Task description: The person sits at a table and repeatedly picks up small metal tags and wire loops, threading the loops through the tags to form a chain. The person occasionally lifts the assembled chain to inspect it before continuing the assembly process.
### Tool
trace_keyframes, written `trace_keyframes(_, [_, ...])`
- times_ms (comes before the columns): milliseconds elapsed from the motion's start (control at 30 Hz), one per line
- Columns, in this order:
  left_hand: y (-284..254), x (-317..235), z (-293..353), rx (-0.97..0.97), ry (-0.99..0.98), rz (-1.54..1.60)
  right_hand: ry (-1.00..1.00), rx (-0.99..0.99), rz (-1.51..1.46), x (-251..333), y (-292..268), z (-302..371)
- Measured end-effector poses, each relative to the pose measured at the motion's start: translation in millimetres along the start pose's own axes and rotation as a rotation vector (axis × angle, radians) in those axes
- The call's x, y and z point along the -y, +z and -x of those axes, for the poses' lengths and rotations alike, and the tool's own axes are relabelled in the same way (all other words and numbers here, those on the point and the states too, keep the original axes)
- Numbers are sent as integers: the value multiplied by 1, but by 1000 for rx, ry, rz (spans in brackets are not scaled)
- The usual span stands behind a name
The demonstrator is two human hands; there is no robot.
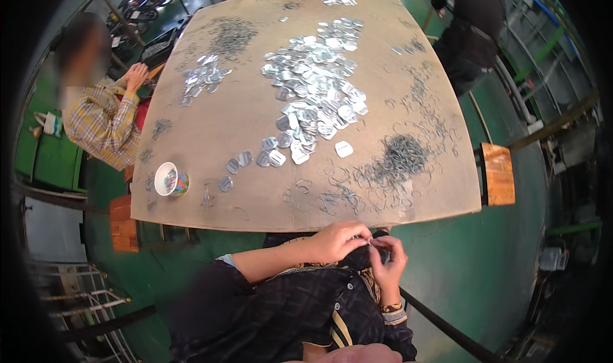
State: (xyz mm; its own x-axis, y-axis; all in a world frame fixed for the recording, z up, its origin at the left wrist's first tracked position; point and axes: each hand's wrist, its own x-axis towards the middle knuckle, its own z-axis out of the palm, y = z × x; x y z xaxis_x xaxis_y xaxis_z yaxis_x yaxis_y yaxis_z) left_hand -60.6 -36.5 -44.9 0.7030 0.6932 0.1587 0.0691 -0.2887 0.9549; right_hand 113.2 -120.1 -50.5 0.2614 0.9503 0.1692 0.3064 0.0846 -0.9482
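My left hand (338, 242) and my right hand (389, 262) meet just off the table's near edge, above my lap. Both are closed in a pinch, fingertips nearly touching. Whatever lies between them is too small to make out. On the tabletop beyond, a heap of dark, thin curved wire pieces (403, 156) lies closest to my hands, with loose ones scattered around it. Flat silver metal plates (319, 111), rounded at the corners and some with slots, form a long pile down the middle. One plate (343, 148) rests apart beside that pile.
A paper cup (181, 183) with small coloured bits stands at the table's (255, 197) near left. Farther off are a smaller plate pile (204, 77) and more wire pieces (233, 36). One person (102, 120) sits at the left; another (472, 31) is at the far right. Wooden stools (498, 174) flank the table.
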Motion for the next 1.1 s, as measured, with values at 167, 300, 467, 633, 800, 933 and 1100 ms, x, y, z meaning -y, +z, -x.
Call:
trace_keyframes(167, [5,8,12,-2,64,-64,-46,42,119,-6,7,-44])
trace_keyframes(300, [9,14,24,-60,64,-107,-292,247,313,-9,51,-109])
trace_keyframes(467, [10,19,27,-65,119,-102,-352,210,575,-43,102,-174])
trace_keyframes(633, [10,19,32,-46,112,-84,-259,324,706,-65,125,-203])
trace_keyframes(800, [6,21,28,-87,105,-40,-84,301,695,-43,115,-209])
trace_keyframes(933, [15,21,26,-88,89,13,-133,308,368,-24,91,-186])
trace_keyframes(1100, [12,10,24,-86,110,-5,179,294,-226,-9,38,-120])
